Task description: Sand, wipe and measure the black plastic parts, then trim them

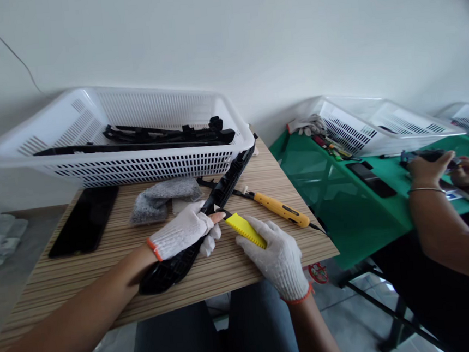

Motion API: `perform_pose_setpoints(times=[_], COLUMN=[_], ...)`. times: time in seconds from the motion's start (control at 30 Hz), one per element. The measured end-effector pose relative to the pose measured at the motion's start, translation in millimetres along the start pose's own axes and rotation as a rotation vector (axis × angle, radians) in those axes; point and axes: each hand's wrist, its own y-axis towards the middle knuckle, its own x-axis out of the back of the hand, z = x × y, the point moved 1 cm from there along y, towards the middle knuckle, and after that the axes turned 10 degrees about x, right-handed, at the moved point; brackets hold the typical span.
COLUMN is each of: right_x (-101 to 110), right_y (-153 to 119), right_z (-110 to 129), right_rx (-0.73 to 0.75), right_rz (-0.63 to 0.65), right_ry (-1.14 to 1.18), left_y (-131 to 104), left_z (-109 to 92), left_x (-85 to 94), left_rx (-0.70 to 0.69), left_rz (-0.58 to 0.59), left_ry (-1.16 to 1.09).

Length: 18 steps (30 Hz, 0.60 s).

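My left hand (188, 232), in a white knit glove with a bare fingertip showing, is closed around a long black plastic trim piece (172, 269). The piece slants from the table's front up to the basket's right corner. In my gloved right hand (276, 249) is a yellow utility knife (245, 230), its dark tip against or very near the trim piece beside my left fingers. Exact contact at the tip is too small to tell. Just beyond the knife lies a yellow-handled soldering iron (282, 209) with a cord.
A white basket (143, 167) holding several black plastic parts (165, 135) stands at the back. Grey wrapped material (165, 198) and a black phone (84, 219) lie on the wooden table (243, 274). At right, a co-worker's hands (433, 169) work at a green table (321, 190) with another basket (378, 130).
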Motion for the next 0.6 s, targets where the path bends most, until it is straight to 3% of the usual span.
perform_pose_setpoints(times=[0.6], right_x=[-2.6], right_y=[-3.4], right_z=[0.6], right_rx=[0.011], right_rz=[0.003], right_ry=[-0.091], left_y=[-9.9], left_z=[-6.7], left_x=[-6.6], left_rx=[0.065], left_rz=[-0.03], left_ry=[-0.024])
